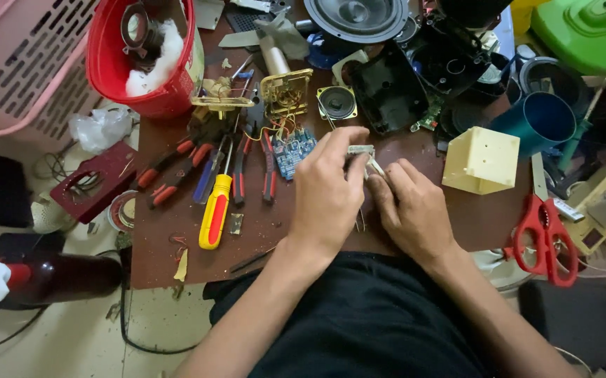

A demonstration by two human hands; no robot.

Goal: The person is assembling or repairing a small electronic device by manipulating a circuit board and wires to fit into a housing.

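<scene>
Workbench scene, seen from our head cam: red bucket at top left holds white stuffing and a round metal part; pink basket beside it, contents hidden from us. Teal cup lies on its side at right, mouth toward us, nothing visible inside. Cream plastic box sits just left of the cup.

Our left hand is curled over, fingers pinching a small metal piece at centre of the bench. Our right hand meets it from the right, knuckles up, fingertips closed on thin metal tweezers touching that piece. Both forearms angle in from our lap.

Nearby: blue circuit board w/ wires just left of the hands, yellow screwdriver and red-handled pliers further left, small speaker above, red scissors at right.
</scene>
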